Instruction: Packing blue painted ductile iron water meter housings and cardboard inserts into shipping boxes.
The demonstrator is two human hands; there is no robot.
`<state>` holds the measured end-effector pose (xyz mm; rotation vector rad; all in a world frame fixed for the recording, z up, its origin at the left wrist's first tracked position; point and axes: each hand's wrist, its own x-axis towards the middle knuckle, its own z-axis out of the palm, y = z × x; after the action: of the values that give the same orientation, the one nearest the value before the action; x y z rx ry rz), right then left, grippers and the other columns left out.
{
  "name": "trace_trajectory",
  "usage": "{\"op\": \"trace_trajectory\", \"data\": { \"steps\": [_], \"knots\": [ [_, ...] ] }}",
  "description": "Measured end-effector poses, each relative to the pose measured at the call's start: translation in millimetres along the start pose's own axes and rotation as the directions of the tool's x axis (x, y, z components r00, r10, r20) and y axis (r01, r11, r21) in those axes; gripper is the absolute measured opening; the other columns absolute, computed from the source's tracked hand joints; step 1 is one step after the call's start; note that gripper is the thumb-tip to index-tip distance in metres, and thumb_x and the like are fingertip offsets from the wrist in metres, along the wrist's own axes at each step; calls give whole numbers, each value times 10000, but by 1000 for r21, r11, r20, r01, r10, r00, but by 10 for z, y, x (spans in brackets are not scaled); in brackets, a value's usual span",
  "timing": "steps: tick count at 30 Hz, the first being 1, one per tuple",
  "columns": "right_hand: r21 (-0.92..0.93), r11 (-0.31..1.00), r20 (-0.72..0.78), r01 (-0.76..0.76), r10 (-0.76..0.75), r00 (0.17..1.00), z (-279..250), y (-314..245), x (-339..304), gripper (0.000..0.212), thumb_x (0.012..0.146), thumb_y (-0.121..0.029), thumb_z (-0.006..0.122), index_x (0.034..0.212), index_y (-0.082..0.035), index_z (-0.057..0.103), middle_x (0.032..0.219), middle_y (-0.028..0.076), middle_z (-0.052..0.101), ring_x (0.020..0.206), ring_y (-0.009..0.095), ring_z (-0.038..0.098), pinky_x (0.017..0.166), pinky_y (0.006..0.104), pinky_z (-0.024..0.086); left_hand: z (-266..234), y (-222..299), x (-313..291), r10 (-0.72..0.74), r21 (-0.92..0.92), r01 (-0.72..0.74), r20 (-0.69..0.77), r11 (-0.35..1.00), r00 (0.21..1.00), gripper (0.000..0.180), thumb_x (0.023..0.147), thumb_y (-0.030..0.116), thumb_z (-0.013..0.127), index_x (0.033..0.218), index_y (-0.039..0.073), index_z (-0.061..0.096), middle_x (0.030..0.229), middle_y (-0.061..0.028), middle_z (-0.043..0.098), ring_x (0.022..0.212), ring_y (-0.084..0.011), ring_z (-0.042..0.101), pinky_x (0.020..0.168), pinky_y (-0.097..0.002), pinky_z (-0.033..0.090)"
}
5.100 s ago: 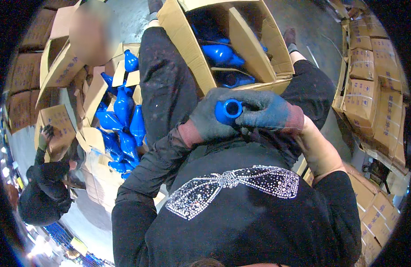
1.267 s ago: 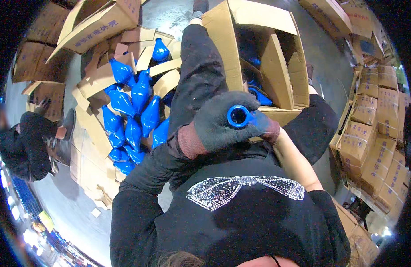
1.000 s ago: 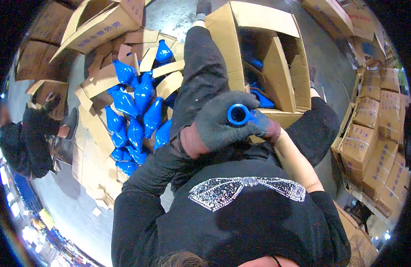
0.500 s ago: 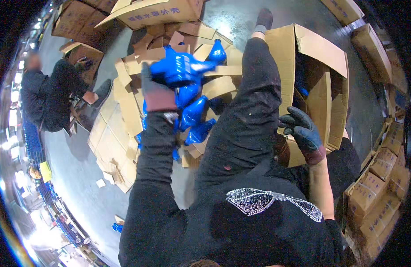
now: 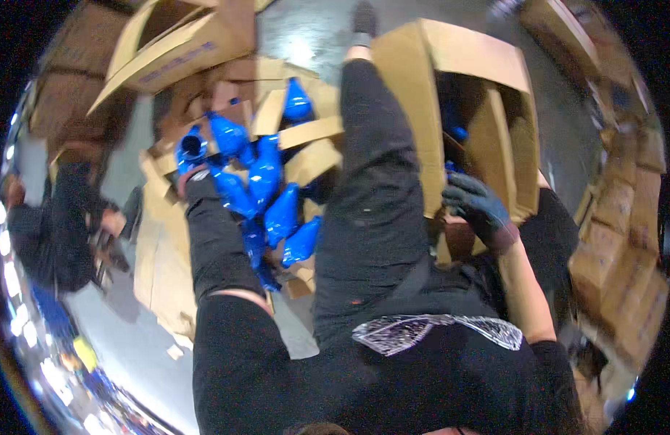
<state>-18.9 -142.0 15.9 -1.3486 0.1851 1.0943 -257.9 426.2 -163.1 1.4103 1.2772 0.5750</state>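
Note:
A shiny blue hollow fitting, its dark round mouth facing up, sits at the end of my left forearm. My left hand shows little beyond the maroon cuff; the fitting covers its fingers, which appear closed round it. Beside it lies a pile of similar blue fittings on flattened cardboard. My right hand, in a grey-blue glove, hovers at the near left edge of an open carton. Its fingers are loosely bent and apart, with nothing visible in them. Some blue shows deep in the carton.
Another open carton stands beyond the pile. At far left a person in dark clothes sits low by a box. Stacked cartons line the right side. My outstretched leg lies between pile and open carton.
The view has shifted, moving the scene left. My left hand has drawn a little toward the pile's left side, and a fitting now hides it. My right hand has come closer to the carton's edge.

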Motion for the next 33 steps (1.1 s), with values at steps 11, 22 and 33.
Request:
{"op": "trace_trajectory", "data": {
  "steps": [11, 22, 33],
  "knots": [
    [-729, 666, -171, 158, -401, 900, -860, -164, 1048, 502, 803, -233, 571, 1242, -5, 484, 1145, 166, 587, 1073, 256, 549, 933, 333, 414, -668, -312, 447, 359, 705, -357, 154, 612, 920, 457, 800, 280, 603, 1153, -4, 540, 1111, -144, 607, 977, -266, 577, 884, -356, 434],
    [-939, 264, -272, -222, -170, 947, -403, -336, 1920, 512, 740, -409, 606, 1071, -19, 587, 1169, 237, 549, 1096, 360, 528, 919, 411, 424, -188, 396, -346, 138, 494, -136, 33, 859, 990, 436, 799, 271, 592, 1093, -50, 567, 1065, -174, 594, 961, -263, 545, 873, -371, 395],
    [-486, 849, -59, 209, -270, 961, -831, 401, 1533, 251, 770, -349, 625, 812, -105, 665, 732, 23, 610, 651, 106, 549, 583, 273, 429, 1452, 1560, -1869, 301, -64, -307, 465, 949, 832, 276, 847, 141, 587, 1086, 3, 596, 1003, -71, 620, 906, -155, 573, 812, -255, 449]
  ]
}}
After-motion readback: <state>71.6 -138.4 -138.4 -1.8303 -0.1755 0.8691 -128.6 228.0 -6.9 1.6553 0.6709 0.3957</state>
